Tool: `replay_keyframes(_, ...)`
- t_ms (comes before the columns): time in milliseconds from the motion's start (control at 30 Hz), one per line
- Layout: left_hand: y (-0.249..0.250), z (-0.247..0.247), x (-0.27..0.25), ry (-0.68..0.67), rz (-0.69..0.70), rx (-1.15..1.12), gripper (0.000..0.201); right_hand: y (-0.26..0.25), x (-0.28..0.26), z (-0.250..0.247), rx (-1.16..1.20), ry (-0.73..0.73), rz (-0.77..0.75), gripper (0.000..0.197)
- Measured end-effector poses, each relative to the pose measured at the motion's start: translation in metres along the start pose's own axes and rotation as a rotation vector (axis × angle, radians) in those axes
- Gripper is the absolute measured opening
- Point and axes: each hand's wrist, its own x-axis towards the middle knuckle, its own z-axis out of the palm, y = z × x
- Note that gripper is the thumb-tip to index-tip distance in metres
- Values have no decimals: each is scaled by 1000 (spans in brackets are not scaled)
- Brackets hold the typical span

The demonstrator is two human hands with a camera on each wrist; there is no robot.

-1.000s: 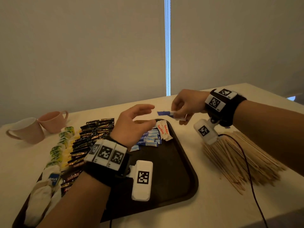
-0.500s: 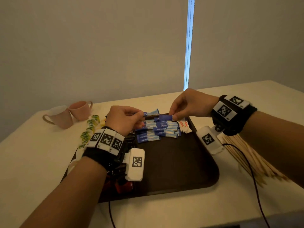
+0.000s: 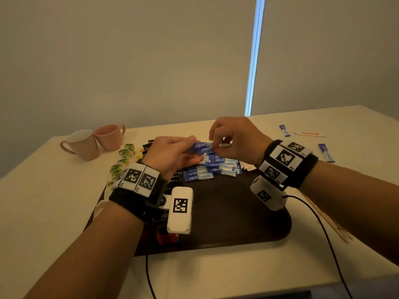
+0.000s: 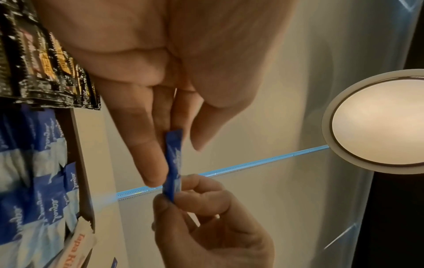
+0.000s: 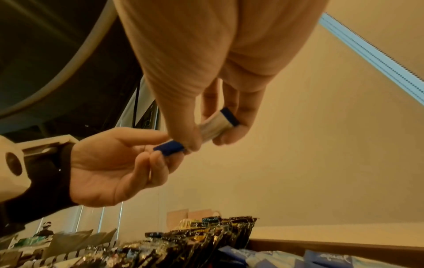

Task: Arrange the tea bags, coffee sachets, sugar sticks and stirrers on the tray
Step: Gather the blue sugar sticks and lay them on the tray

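Above the far side of the dark brown tray (image 3: 237, 214) my left hand (image 3: 195, 147) and right hand (image 3: 216, 145) meet. Between them they pinch a pair of blue sugar sticks (image 3: 203, 147), the left at the blue end, the right at the white end. The left wrist view has the blue stick (image 4: 173, 163) edge-on between my fingers. From the right wrist, the stick (image 5: 215, 125) runs from my thumb to the left hand's fingertips. More blue sugar sticks (image 3: 210, 169) lie in rows on the tray below. Black coffee sachets (image 3: 151, 145) and green tea bags (image 3: 122, 157) sit left of them, partly hidden by my left wrist.
Two pink cups (image 3: 86, 143) stand on the table at the far left. Loose sugar sticks (image 3: 284, 130) (image 3: 326, 152) and a white-red sachet (image 3: 311, 134) lie on the table at the far right. Wooden stirrers (image 3: 332, 225) lie right of the tray. A cable (image 3: 323, 234) trails from my right wrist.
A second ago my left hand was open and only the right held a stick. Then each hand held one. Now the hands have closed together with the sticks side by side.
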Motion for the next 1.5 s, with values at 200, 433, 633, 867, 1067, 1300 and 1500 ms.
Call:
replay_keyframes(200,-11,-3,3,-8,51,103,11,-2,-6,6,0,-3,24,13)
replay_keyframes(433,-17,-9,5,-23,128,331,15,-6,3,0,203,-104,285,14)
replay_keyframes(633,-16,-13,4,-26,184,376,16,-2,8,-3,221,-194,356,9)
replay_keyframes(867,-15,-24,13,144,227,317,17,15,20,-6,353,-191,491,16)
replay_keyframes(1067,-5,-37,14,186,230,304,13,35,36,35,158,-419,570,10)
replay_keyframes(1300,-7,-25,9,122,226,315,7,30,51,56,-70,-465,467,24)
replay_keyframes(1500,-7,18,15,-37,174,400,7,50,26,12,-26,-353,590,15)
